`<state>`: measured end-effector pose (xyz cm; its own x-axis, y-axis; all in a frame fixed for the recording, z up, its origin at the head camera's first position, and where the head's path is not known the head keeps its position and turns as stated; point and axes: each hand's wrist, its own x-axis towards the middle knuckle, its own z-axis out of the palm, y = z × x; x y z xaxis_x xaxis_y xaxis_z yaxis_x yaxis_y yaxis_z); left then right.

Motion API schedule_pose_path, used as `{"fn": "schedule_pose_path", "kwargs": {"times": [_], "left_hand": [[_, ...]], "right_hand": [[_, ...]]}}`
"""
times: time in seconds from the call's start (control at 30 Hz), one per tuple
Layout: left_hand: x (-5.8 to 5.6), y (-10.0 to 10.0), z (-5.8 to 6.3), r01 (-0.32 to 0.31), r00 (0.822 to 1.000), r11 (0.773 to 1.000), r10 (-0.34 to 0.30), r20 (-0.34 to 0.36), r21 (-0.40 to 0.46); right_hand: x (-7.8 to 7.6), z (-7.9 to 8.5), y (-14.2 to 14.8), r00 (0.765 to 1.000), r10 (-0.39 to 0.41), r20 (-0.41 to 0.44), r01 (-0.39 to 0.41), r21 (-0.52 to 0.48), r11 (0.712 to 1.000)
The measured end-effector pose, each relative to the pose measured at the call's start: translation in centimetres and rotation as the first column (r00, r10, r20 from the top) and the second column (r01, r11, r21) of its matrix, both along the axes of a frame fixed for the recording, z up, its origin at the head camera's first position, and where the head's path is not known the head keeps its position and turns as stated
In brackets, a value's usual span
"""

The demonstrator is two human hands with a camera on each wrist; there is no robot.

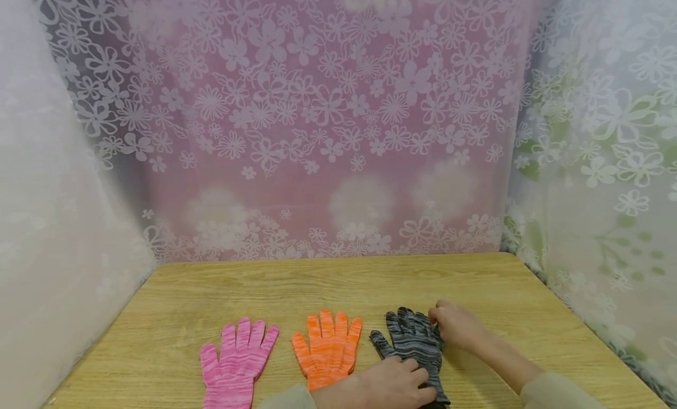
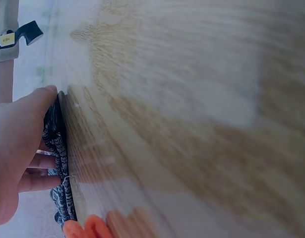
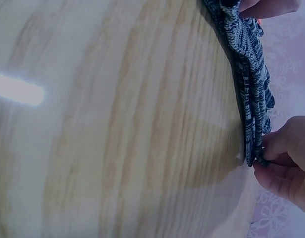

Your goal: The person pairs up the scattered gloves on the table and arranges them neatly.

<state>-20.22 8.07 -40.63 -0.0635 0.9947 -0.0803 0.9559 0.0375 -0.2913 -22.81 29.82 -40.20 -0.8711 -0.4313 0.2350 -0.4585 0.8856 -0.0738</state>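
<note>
A black-and-grey knit glove [image 1: 415, 344] lies flat on the wooden table, its fingers toward the far side. My left hand [image 1: 388, 382] rests over its cuff end; the left wrist view shows the fingers and thumb touching the knit of the glove [image 2: 60, 168]. At the glove's far right, my right hand [image 1: 457, 325] pinches a fingertip of it between thumb and forefinger. That pinch shows closely in the right wrist view, where the right hand [image 3: 288, 161] holds the end of the glove [image 3: 249, 74].
An orange glove [image 1: 328, 347] lies just left of the dark one, partly behind my left forearm. Farther left is a pink glove [image 1: 238, 362]. The wooden table [image 1: 317, 280] is bordered by flowered curtains [image 1: 338, 133] at the back and both sides.
</note>
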Motion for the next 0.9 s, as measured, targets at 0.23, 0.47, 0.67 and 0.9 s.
{"fn": "schedule_pose_path", "kwargs": {"times": [0.23,0.47,0.67,0.9], "left_hand": [[-0.2,0.3,0.0,-0.023,1.000,0.998,0.023,-0.005,-0.051],[-0.2,0.1,-0.2,-0.022,1.000,0.999,0.021,-0.021,-0.047],[-0.2,0.1,-0.1,-0.015,0.999,0.999,0.014,-0.029,-0.036],[-0.2,0.3,0.3,-0.024,0.999,0.998,0.026,0.029,-0.063]], "right_hand": [[-0.2,-0.5,0.4,0.999,0.038,0.024,-0.036,-0.044,0.998],[-0.2,-0.3,0.5,0.999,-0.019,0.045,0.020,-0.028,0.999],[-0.2,0.9,0.5,0.992,-0.118,0.053,0.119,-0.003,0.993],[0.4,0.5,0.8,0.997,0.064,-0.042,-0.062,0.061,0.996]]}}
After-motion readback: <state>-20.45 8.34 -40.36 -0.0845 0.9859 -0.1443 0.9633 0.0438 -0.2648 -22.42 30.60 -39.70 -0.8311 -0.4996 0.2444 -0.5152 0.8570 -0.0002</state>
